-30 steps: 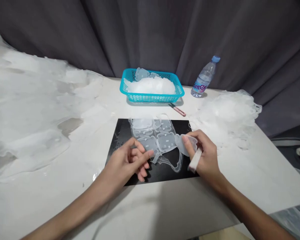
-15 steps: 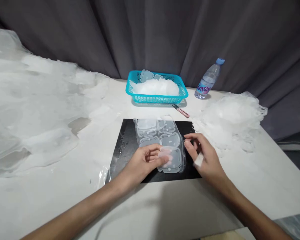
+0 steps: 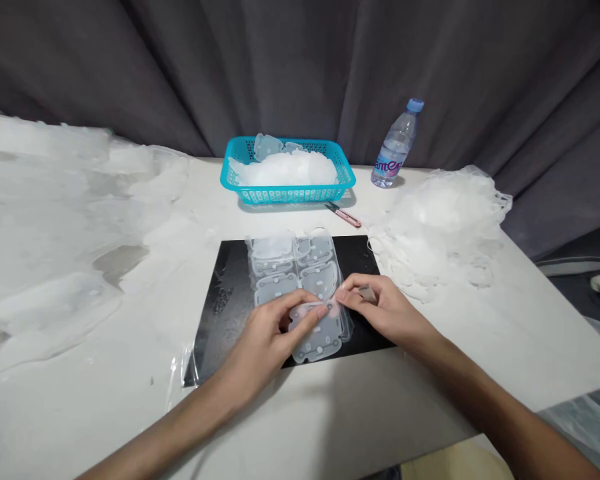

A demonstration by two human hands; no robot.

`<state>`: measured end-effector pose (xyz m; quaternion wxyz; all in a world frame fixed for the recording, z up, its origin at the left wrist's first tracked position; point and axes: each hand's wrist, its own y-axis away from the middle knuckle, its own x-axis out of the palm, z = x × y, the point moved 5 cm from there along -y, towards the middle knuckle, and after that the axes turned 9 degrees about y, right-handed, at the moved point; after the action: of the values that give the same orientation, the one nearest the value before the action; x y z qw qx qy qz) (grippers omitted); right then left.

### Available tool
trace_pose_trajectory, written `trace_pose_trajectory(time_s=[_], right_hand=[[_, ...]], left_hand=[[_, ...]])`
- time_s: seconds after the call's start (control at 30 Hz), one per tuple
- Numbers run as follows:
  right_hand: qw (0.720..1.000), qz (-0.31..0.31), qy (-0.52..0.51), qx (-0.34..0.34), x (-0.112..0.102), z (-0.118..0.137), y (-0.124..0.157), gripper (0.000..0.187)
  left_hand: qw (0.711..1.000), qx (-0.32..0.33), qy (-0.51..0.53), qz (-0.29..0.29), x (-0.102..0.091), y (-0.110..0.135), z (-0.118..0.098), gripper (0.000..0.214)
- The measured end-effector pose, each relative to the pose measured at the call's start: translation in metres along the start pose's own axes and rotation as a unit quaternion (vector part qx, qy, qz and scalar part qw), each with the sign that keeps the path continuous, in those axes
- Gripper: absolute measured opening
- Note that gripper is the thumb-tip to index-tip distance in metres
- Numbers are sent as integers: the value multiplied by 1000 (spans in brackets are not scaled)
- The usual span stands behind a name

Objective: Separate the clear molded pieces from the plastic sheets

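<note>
A blue perforated basket point(image 3: 290, 195) sits at the far side of the counter point(image 3: 130, 427), holding a heap of white translucent pieces point(image 3: 290, 169), with a clearer grey translucent piece point(image 3: 267, 147) poking above the rim at the far left. To the right of the basket stands a clear plastic bottle point(image 3: 394, 148), part-filled with clear liquid, with a blue cap and a printed label. Pink-handled snips point(image 3: 347, 217) lie on the counter just in front of the basket.

The counter is white. On its near middle lies a black board point(image 3: 215, 300) bearing a set of clear moulded panels point(image 3: 276, 285). The notched translucent panel point(image 3: 317, 340) is at the near end of these, over the board; the left hand point(image 3: 267, 333) pinches its far edge between thumb and fingers, while the right hand point(image 3: 380, 303) has thumb and fingertips drawn together at its far right corner, though what exactly they grip is too small to tell.

A broad pile of whitish film point(image 3: 55, 200) spreads over the left side, and a tangled translucent heap point(image 3: 445, 207) lies at the far right. Dark grey curtains point(image 3: 280, 67) hang behind the counter
</note>
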<state>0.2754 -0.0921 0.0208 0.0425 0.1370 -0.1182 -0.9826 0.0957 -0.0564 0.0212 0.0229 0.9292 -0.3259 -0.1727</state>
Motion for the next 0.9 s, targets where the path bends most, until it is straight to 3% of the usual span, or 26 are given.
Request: trace_pose_trajectory(time_s=[0.1, 0.2, 0.33, 0.4, 0.57, 0.67, 0.9], right_hand=[[999, -3, 36, -2, 0, 1, 1, 42], [997, 54, 51, -1, 3, 2, 1, 47], [994, 107, 28, 17, 2, 4, -1, 36], [994, 102, 23, 23, 3, 3, -3, 28], [997, 2, 59, 46, 9, -9, -10, 19], [994, -25, 99, 35, 11, -11, -11, 17], [995, 81, 49, -5, 0, 5, -4, 39]], left_hand=[[994, 86, -60, -5, 0, 4, -7, 23], [980, 170, -104, 5, 3, 10, -13, 16], [969, 205, -138, 13, 9, 16, -17, 10], [971, 190, -142, 15, 12, 18, -18, 10], [989, 74, -130, 3, 15, 17, -10, 22], [995, 35, -97, -15, 12, 14, -7, 23], [997, 21, -65, -26, 3, 9, -8, 27]])
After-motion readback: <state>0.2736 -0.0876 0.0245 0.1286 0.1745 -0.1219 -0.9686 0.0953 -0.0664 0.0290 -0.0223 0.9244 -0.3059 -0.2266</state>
